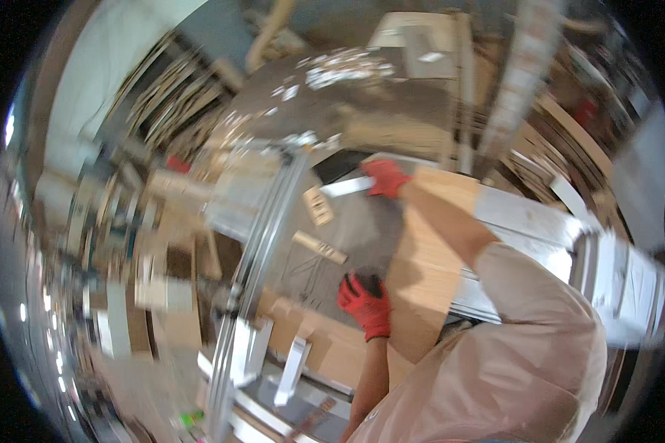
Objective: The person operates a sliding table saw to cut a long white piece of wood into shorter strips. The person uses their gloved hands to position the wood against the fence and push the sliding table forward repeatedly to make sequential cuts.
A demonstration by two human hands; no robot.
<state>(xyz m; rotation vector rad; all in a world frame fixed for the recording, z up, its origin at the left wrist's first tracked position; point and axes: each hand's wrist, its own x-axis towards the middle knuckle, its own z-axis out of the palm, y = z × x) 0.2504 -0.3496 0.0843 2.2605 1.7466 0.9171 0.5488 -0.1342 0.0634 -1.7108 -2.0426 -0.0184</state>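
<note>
My hands are well apart over a grey work surface (373,225), both in red gloves. My right hand (386,179), toward 2 o'clock from the middle of my view, is at the end of a white strip (347,186); blur keeps me from telling whether my fingers clasp it. The strip runs toward 8 o'clock from that glove, just beside a flat black piece (338,166). My left hand (366,304), toward 5 o'clock, has its fingers loosely parted, close to the edge of a pale wooden board (432,251) at its 2 o'clock. Two small marked wood blocks, an upper one (318,205) and a lower one (320,246), lie toward 11 o'clock from my left glove. A metal rail (255,258) passes at 8 o'clock.
</note>
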